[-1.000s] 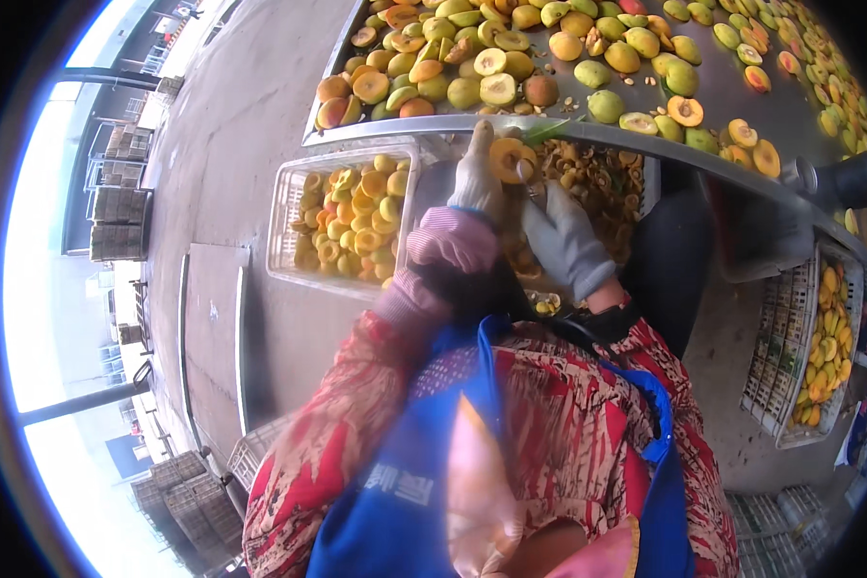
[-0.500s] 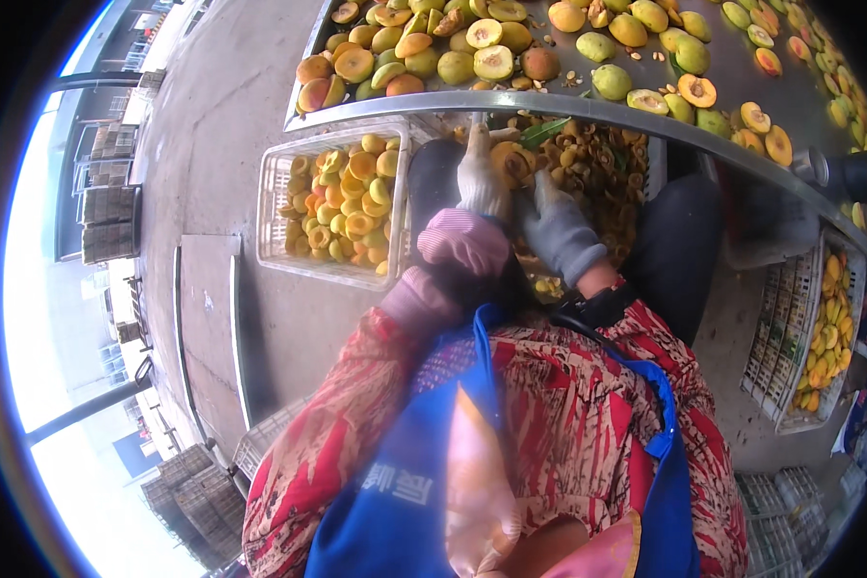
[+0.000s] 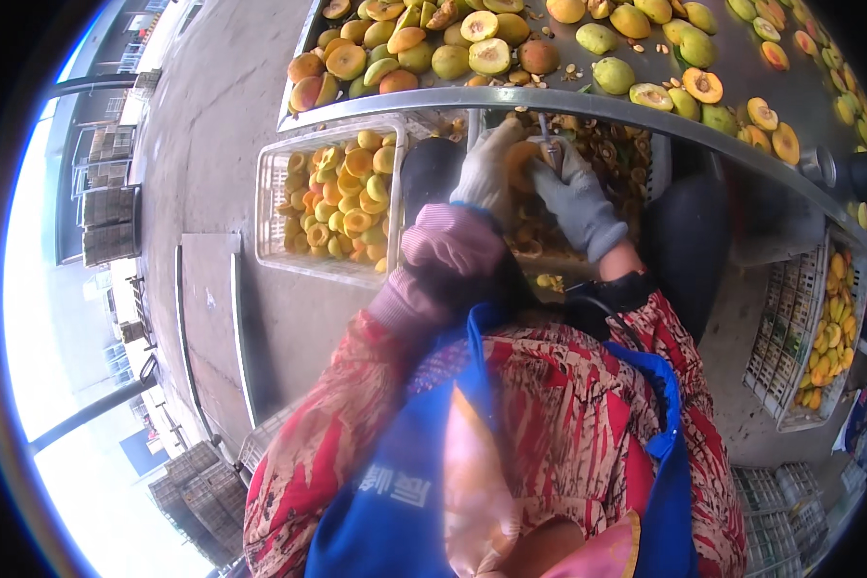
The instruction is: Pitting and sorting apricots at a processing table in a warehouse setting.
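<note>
Under the table edge, my left hand (image 3: 487, 176), in a white glove, is closed around an orange peach piece (image 3: 521, 166). My right hand (image 3: 580, 204), in a grey-white glove, is closed beside it. A slim metal tool (image 3: 544, 127) sticks up from the right fingers; its kind cannot be made out. Both hands meet at the fruit, over a crate of brownish fruit scraps (image 3: 626, 159). Halved and whole yellow-green peaches (image 3: 450, 62) lie on the metal table (image 3: 559, 72) above.
A white crate (image 3: 270, 217) of peach halves (image 3: 342, 197) stands left of my knee. At right, another crate (image 3: 766, 332) holds yellow fruit (image 3: 831, 332). The table's metal rim (image 3: 511, 98) curves just above my hands. Stacked crates (image 3: 197, 501) stand at lower left.
My right hand has shifted up to the fruit, and the slim tool now shows in it. My left index finger, stretched out before, is now bent around the peach. The green leaf no longer shows.
</note>
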### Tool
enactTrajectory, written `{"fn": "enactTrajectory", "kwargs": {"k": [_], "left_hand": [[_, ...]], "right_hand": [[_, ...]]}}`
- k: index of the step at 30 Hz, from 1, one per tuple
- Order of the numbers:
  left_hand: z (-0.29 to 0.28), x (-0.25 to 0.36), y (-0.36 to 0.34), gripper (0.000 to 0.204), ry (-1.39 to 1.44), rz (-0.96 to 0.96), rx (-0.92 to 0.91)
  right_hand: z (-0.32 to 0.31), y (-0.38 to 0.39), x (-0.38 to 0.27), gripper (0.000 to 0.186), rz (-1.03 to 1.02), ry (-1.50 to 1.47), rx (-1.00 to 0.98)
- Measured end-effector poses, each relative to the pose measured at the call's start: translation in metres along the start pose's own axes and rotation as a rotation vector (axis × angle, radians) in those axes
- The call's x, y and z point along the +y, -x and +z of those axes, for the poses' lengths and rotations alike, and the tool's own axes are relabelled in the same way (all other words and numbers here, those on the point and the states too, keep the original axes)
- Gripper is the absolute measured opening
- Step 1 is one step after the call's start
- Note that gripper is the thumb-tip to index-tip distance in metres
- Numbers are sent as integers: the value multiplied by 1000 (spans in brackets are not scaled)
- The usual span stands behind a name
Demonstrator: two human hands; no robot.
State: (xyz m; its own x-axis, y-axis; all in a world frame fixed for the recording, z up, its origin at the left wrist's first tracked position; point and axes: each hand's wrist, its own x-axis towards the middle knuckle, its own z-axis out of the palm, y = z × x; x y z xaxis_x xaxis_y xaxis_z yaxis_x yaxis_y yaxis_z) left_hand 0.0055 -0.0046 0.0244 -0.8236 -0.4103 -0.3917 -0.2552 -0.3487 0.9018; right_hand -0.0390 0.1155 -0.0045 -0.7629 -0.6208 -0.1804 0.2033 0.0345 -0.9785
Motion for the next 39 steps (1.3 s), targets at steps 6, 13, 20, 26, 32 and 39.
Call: {"fn": "enactTrajectory", "kwargs": {"k": [6, 13, 20, 26, 32, 39], "left_hand": [[12, -23, 12, 31, 62, 289, 101], [-5, -17, -5, 54, 460, 90, 162], [-9, -29, -8, 56, 380, 47, 218], [-8, -25, -5, 56, 347, 53, 274], [-4, -20, -1, 53, 282, 29, 301], [-5, -19, -4, 38, 101, 72, 273]], "right_hand": [[19, 18, -18, 20, 275, -820, 160], [19, 36, -8, 19, 256, -248, 70], [20, 34, -5, 26, 18, 495, 28], [22, 26, 15, 27, -39, 539, 11], [20, 23, 17, 33, 13, 394, -77], [18, 25, 17, 31, 120, 29, -185]]}}
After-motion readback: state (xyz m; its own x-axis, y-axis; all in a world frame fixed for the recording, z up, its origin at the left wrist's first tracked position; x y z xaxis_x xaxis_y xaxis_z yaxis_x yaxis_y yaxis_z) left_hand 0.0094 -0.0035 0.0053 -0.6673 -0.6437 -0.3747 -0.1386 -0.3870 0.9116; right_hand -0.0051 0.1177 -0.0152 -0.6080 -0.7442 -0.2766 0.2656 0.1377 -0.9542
